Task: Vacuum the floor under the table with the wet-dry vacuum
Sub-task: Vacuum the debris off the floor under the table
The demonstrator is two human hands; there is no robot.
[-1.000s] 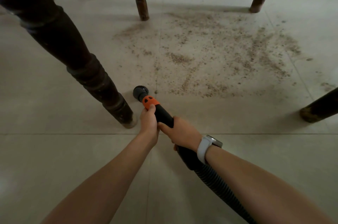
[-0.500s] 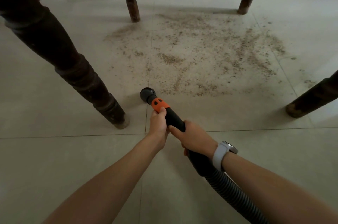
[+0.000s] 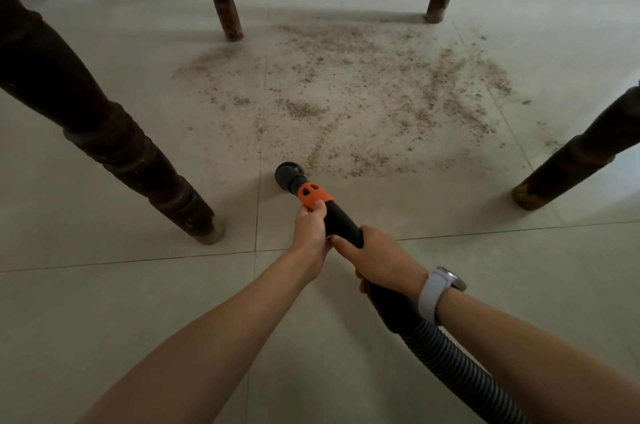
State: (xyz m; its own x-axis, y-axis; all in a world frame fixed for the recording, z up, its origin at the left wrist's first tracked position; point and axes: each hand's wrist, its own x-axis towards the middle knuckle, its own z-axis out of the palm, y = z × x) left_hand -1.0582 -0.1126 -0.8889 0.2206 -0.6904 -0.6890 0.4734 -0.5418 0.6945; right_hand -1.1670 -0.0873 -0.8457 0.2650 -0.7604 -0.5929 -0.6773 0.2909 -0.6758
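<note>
While I keep both hands clamped on the vacuum nozzle (image 3: 313,197), left hand (image 3: 311,233) leading, right hand (image 3: 379,259) behind, its long axis points up-left

Debris (image 3: 363,101) under the desk lies ahead and rightward, nearest the brush tip (image 3: 289,174)

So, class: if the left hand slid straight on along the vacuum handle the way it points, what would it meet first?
The left hand would first meet the orange collar, which its fingertips already touch, then the round black nozzle near the floor; depth there is uncertain.

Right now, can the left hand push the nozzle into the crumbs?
Probably yes. The left hand grips the nozzle just short of the crumbs, with bare floor between. The table legs stand off to the sides.
</note>
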